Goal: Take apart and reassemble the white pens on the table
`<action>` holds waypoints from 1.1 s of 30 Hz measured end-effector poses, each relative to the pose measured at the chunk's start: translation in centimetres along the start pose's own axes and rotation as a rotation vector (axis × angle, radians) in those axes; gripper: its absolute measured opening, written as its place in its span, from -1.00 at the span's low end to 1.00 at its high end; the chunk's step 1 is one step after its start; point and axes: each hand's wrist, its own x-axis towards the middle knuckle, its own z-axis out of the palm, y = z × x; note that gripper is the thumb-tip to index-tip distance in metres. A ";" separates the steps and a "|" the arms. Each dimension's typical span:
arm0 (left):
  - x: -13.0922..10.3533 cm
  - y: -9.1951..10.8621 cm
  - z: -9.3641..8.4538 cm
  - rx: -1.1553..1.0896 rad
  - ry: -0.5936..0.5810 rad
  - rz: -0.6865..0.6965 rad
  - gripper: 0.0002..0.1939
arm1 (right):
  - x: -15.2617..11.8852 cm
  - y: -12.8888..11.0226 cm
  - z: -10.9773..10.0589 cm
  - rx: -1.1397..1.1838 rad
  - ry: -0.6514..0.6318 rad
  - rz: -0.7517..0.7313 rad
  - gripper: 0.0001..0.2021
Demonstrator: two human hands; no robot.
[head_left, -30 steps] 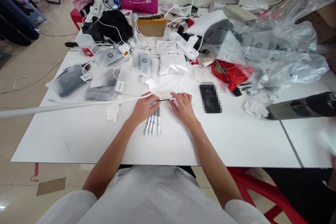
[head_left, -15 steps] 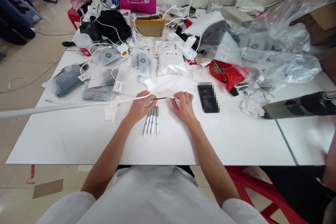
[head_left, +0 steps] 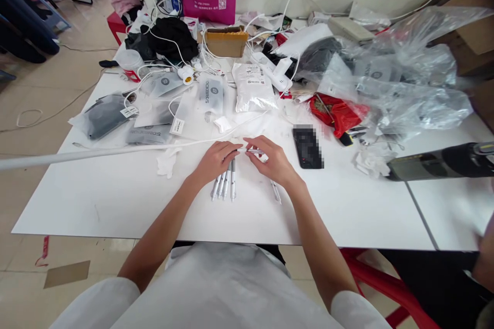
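A white and grey pen [head_left: 252, 151] lies crosswise between my two hands, above the white table [head_left: 247, 216]. My left hand [head_left: 216, 162] pinches its left end between thumb and fingers, hiding that part. My right hand [head_left: 272, 162] is closed around the right end with the fingertips, close to the left hand's fingers. Just below my left hand, several grey-and-white pens [head_left: 226, 182] lie side by side on the table, tips partly covered by the hand. Another pen [head_left: 275, 193] rests beside my right wrist, its upper part hidden.
A black phone [head_left: 307, 148] lies right of my hands. A white cable [head_left: 116, 155] crosses the view on the left. Plastic-bagged items [head_left: 104, 115], a white packet [head_left: 254, 90], a red bag [head_left: 335, 113] and clear plastic [head_left: 417, 72] crowd the back. A dark cylindrical device [head_left: 436, 162] extends from the right.
The hands have come closer together. The thin black refill seen between them before no longer shows; a white pen barrel bridges them now. The view has shifted slightly, uncovering a pen by my right wrist.
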 end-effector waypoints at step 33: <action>0.4 2.6 -0.1 -0.701 0.092 -0.403 -0.63 | 8.8 -6.7 -5.5 0.021 -0.169 0.014 -0.82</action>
